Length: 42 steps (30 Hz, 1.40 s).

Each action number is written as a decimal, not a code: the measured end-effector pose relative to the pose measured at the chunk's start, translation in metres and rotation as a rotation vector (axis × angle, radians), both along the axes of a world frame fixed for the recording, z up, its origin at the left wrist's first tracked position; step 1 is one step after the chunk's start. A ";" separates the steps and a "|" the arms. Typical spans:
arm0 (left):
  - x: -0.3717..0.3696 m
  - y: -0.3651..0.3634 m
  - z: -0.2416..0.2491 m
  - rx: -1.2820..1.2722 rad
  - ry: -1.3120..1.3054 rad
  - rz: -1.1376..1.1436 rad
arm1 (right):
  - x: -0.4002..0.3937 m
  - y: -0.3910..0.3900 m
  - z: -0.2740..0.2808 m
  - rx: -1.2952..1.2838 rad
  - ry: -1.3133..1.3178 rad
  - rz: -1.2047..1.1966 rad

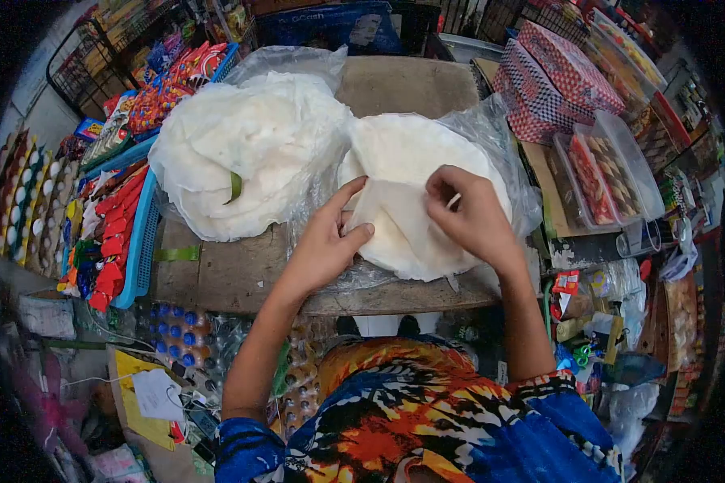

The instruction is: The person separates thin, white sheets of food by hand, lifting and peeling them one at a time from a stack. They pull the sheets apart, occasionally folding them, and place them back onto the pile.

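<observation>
A stack of thin, round white wrapper sheets [411, 141] lies on clear plastic on the wooden table. My left hand [330, 241] is closed on the left edge of a sheet, thumb on top. Over the right part of the stack, my right hand [469, 211] has its thumb and fingers pinched together; what it holds, if anything, is too small to make out. To the left sits a larger, loose heap of white sheets [254, 145] with a green leaf strip [234, 187] on it.
Blue baskets of snack packets [142, 233] stand at the left, near egg trays [36, 197]. Checkered boxes [552, 84] and clear food containers [604, 173] are at the right. Bottles with blue caps [181, 334] stand below the table's front edge [242, 302].
</observation>
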<state>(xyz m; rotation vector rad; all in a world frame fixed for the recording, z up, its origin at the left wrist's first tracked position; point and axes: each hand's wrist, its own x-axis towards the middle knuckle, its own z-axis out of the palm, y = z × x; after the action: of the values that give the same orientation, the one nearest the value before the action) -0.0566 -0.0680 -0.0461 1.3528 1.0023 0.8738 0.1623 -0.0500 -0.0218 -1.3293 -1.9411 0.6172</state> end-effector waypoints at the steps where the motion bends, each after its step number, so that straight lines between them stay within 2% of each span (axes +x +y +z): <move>1: 0.000 0.001 -0.005 0.022 -0.008 0.017 | -0.004 -0.001 0.000 0.001 0.002 -0.005; 3: 0.000 0.002 -0.007 0.046 -0.013 0.031 | -0.017 -0.002 -0.001 0.224 -0.095 0.110; 5: 0.000 0.001 -0.006 0.064 -0.011 0.014 | -0.027 0.002 0.003 0.217 -0.103 0.110; 6: -0.001 0.001 -0.005 0.067 -0.009 0.010 | -0.030 0.009 0.006 0.186 -0.125 0.187; 8: -0.004 0.000 -0.003 -0.021 0.171 0.018 | -0.028 0.025 0.012 0.156 -0.147 0.260; 9: -0.004 -0.001 -0.001 -0.019 0.171 0.016 | -0.024 0.036 0.013 0.164 -0.208 0.297; 10: -0.004 -0.002 0.003 -0.045 0.045 0.021 | -0.021 0.046 0.013 0.174 -0.269 0.335; 11: -0.006 -0.001 0.005 -0.055 -0.016 0.025 | -0.015 0.054 0.008 0.165 -0.080 0.286; 12: -0.009 -0.001 0.006 -0.065 -0.078 0.029 | -0.005 0.059 0.006 0.132 -0.055 0.153; 13: -0.013 0.000 0.008 -0.059 -0.013 0.031 | 0.001 0.060 0.008 0.099 -0.031 0.020; 17: -0.010 -0.001 0.004 -0.019 0.149 0.030 | 0.006 0.049 0.009 0.106 -0.164 -0.105; 19: -0.011 0.009 -0.004 0.183 0.332 0.075 | -0.002 0.040 0.013 0.158 0.085 0.166; 21: -0.011 0.020 0.001 0.540 0.473 0.267 | -0.010 0.036 0.017 0.114 0.104 0.252; 22: -0.008 0.023 0.023 0.486 0.466 0.281 | -0.014 0.034 0.019 0.067 0.122 0.343; 23: -0.007 0.032 0.027 0.488 0.468 0.282 | -0.018 0.032 0.020 0.069 0.123 0.344; 25: -0.011 0.052 0.033 0.431 0.307 0.191 | -0.025 0.029 0.021 0.048 0.103 0.402; 26: -0.016 0.064 0.029 0.427 0.294 0.131 | -0.025 0.030 0.019 0.132 0.063 0.408; 27: -0.023 0.067 0.025 0.426 0.293 0.130 | -0.019 0.031 0.017 0.130 0.062 0.407; 29: -0.034 0.071 0.021 0.365 0.337 0.124 | 0.009 0.038 0.015 0.163 0.131 0.090; 30: -0.038 0.068 0.013 0.337 0.218 0.152 | 0.031 0.043 0.008 0.047 0.155 -0.013; 31: -0.038 0.059 0.013 0.334 0.222 0.143 | 0.050 0.046 0.001 -0.071 0.181 -0.117; 34: -0.032 0.037 0.012 0.120 0.182 0.058 | 0.067 0.034 -0.005 -0.043 0.092 -0.186; 35: -0.034 0.040 0.008 0.118 0.182 0.054 | 0.067 0.032 -0.006 -0.045 0.092 -0.190; 37: -0.040 0.051 0.005 0.093 0.269 -0.115 | 0.065 0.029 -0.002 -0.063 -0.022 -0.031; 39: -0.038 0.058 0.012 0.197 0.303 -0.138 | 0.060 0.028 0.014 -0.122 -0.099 0.039; 41: -0.027 0.062 0.024 0.466 0.546 -0.087 | 0.050 0.026 0.022 -0.252 -0.166 0.124; 42: -0.022 0.070 0.028 0.470 0.543 -0.082 | 0.047 0.029 0.025 -0.296 -0.213 0.155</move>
<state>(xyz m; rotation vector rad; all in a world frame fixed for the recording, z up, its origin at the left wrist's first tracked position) -0.0790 0.0025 -0.0183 2.0901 1.1798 0.7160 0.2094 -0.0213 0.0035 -1.4821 -2.2053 0.8982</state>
